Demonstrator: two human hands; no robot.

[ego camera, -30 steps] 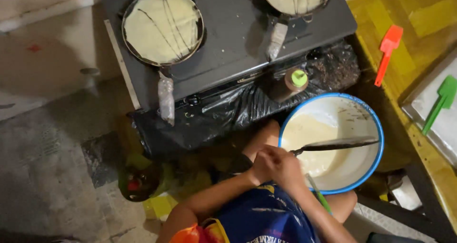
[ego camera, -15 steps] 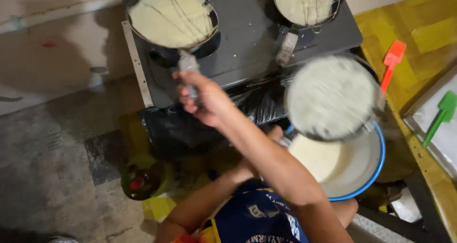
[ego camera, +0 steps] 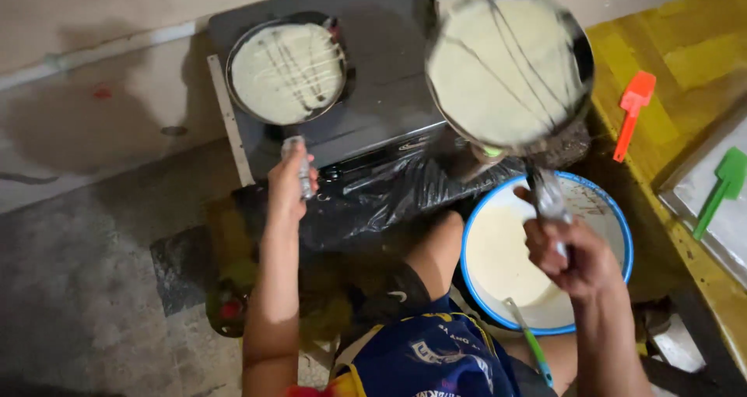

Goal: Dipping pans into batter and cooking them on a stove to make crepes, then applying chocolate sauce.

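Head view: left hand (ego camera: pixel 289 180) closed on handle of crepe pan (ego camera: pixel 286 70) resting on stove (ego camera: pixel 381 93). Right hand (ego camera: pixel 572 253) grips second batter-coated pan (ego camera: pixel 507 68), raised, tilted above blue-rimmed batter bowl (ego camera: pixel 615 218).

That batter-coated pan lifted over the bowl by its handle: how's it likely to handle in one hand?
The pan, gripped by the right hand at the handle end, probably feels head-heavy and apt to tip, since its disc sits far from the grip. The thin batter coat looks wet, so it may drip into the bowl. The metal handle seems smooth, possibly slippery.
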